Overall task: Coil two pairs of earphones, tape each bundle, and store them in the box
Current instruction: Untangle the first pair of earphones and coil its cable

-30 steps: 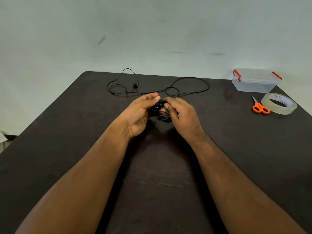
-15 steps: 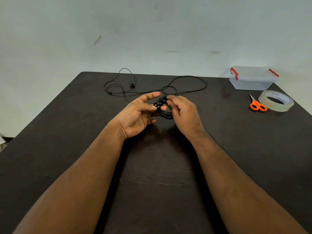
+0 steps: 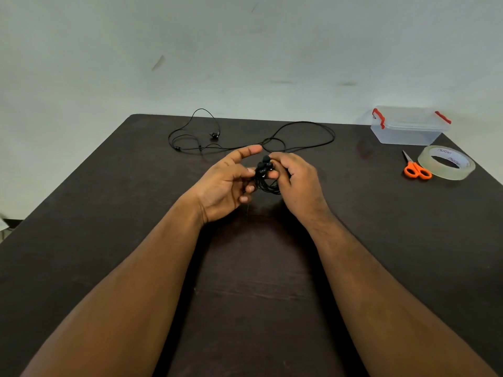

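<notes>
A coiled bundle of black earphones (image 3: 266, 176) is held at the centre of the frame, above the dark worktop (image 3: 381, 240). The right hand (image 3: 296, 180) is closed around the coil, its thumb pressed against the loops, with the earbuds standing up at the top. The left hand (image 3: 226, 183) is placed just beside it, fingers curled and touching the bundle, the thumb extended and free. A second pair of earphones (image 3: 245, 137) is spread loose across the upper middle of the worktop. In the upper right, a clear plastic box (image 3: 408, 126) with red latches is seen; nothing can be made out inside. Below it, orange-handled scissors (image 3: 416, 168) lie just beside a roll of clear tape (image 3: 446, 163).
</notes>
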